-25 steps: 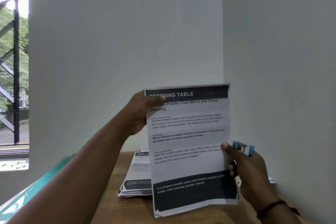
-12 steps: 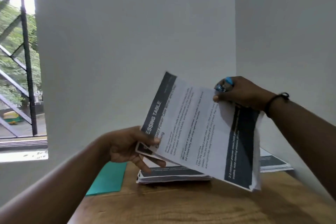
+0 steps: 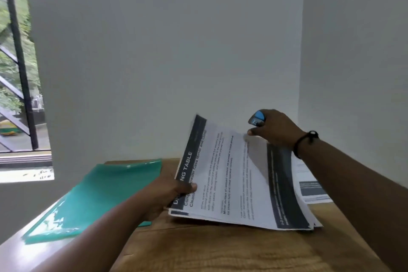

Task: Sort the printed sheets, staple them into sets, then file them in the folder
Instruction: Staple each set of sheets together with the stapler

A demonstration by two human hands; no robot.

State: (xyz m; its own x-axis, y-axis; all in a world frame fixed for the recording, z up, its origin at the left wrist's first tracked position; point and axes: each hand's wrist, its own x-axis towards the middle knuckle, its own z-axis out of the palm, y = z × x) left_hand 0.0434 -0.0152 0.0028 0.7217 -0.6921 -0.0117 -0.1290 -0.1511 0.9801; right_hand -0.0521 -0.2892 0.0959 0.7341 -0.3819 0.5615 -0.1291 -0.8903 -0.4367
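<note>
Printed sheets, a stapler and a green folder on a wooden top

The printed sheets (image 3: 238, 174) — white pages with dark header and footer bands, the top one headed "…NG TABLE" — are fanned and tilted, far edge lifted, near edge low over the wood. More sheets (image 3: 309, 185) lie flat to the right. The stapler (image 3: 257, 118) — blue and grey — is above the sheets' far edge. The translucent green folder (image 3: 97, 196) lies flat at left.
</note>
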